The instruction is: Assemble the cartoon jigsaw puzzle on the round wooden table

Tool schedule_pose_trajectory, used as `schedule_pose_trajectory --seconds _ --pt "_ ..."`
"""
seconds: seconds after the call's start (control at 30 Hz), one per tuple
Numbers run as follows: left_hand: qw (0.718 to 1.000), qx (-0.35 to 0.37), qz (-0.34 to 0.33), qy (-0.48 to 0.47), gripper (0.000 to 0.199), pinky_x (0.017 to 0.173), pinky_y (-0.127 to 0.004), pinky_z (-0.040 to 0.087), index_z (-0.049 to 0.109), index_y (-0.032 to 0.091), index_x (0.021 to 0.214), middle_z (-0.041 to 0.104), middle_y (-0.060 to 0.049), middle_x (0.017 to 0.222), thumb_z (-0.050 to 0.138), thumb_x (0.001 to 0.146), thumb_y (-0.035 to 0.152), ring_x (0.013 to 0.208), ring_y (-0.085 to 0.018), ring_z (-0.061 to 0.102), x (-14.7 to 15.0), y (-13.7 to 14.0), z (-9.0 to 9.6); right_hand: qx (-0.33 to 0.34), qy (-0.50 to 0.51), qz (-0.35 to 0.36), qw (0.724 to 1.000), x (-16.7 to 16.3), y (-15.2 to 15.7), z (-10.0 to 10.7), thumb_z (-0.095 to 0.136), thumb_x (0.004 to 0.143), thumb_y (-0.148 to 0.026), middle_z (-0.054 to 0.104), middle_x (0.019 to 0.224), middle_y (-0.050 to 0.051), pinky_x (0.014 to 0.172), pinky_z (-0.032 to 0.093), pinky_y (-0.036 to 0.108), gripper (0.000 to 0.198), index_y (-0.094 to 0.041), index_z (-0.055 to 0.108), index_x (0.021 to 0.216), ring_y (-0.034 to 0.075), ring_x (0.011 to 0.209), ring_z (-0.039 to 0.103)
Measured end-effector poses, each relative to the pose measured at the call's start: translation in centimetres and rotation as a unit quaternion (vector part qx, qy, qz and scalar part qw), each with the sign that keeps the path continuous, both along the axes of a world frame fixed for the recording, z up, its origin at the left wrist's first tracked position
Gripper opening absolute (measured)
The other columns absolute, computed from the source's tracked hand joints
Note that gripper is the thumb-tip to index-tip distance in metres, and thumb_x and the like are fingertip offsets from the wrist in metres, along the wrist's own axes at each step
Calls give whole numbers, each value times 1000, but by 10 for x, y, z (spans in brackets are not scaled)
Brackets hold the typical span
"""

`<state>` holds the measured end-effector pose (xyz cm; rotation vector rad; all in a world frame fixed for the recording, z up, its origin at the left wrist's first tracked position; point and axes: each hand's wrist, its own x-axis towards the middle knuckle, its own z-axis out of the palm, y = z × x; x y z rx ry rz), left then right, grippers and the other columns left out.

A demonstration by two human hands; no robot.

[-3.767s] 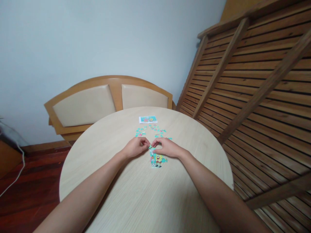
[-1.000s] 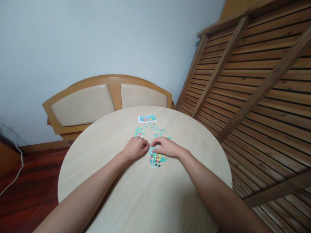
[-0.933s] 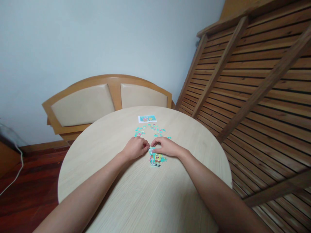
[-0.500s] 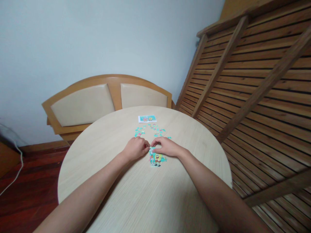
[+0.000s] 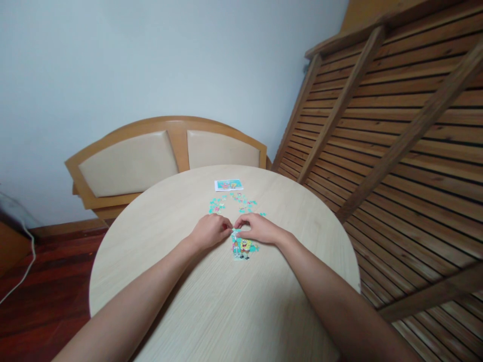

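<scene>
A partly joined jigsaw puzzle (image 5: 245,248) lies flat on the round wooden table (image 5: 226,311), showing a yellow square cartoon figure and a paler figure on turquoise. My left hand (image 5: 212,230) is closed, its thumb and fingertips pinched at the puzzle's upper left corner, on what looks like a small puzzle piece. From the other side my right hand (image 5: 257,228) curls over the top edge, thumb on the joined part and forefinger just beyond it. The fingertips of both hands almost meet and hide that corner.
Several loose puzzle pieces (image 5: 245,203) are scattered beyond my hands, with another cluster of pieces (image 5: 217,204) on the left. Farther back lies a picture card (image 5: 228,185). Behind the table stands a padded headboard (image 5: 128,161); a slatted wooden frame (image 5: 377,130) leans at the right.
Almost nothing differs. Both hands stay at the puzzle's top edge, with at most a tiny shift of the fingers.
</scene>
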<state>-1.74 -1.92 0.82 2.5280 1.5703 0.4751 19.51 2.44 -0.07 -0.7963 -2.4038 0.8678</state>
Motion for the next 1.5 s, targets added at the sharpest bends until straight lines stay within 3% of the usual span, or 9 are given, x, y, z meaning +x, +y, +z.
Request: schedule_pose_trajectory --seconds 0.2,0.53,0.77,0.93,1.33,1.5 --pt "998 -47 7 -28 23 61 -25 38 76 24 100 76 -4 87 58 88 29 72 -17 65 -4 2 0 -5 2 3 1000 0 -1 1 73 78 -20 74 96 5 84 50 29 18 -16 73 95 18 90 67" --pt "998 -52 12 -43 24 65 -24 43 76 23 99 76 -3 92 55 90 31 77 -17 66 -13 8 1 -7 -9 -9 1000 -1 -2 2 74 77 -20 74 96 5 83 50 29 18 -16 72 95 18 89 67" --pt "988 31 148 -37 27 79 -30 47 73 19 101 74 -9 106 54 88 32 93 -23 66 -55 31 -10 -10 -11 -9 1000 0 -2 1 75 77 -21 73 97 5 85 50 29 18 -16 72 94 18 91 67" --pt "981 28 189 -26 29 83 -32 48 72 18 105 72 -12 111 55 87 33 100 -26 65 -70 35 -13 -5 -5 -2 1000 1 1 -2 75 78 -22 73 97 5 85 50 28 17 -16 71 94 18 91 67" --pt "982 -19 186 -23 23 70 -27 46 72 21 103 76 -6 102 56 87 29 89 -21 68 -68 35 -12 100 -29 -43 994 19 15 -3 66 84 -13 74 100 7 92 48 35 10 -17 72 91 21 98 66" --pt "982 -21 187 -25 22 69 -27 45 72 21 102 76 -6 101 56 88 27 88 -21 69 -66 35 -12 83 -19 -63 994 30 22 -3 63 83 -8 74 103 8 91 49 35 17 -17 72 94 21 97 67"
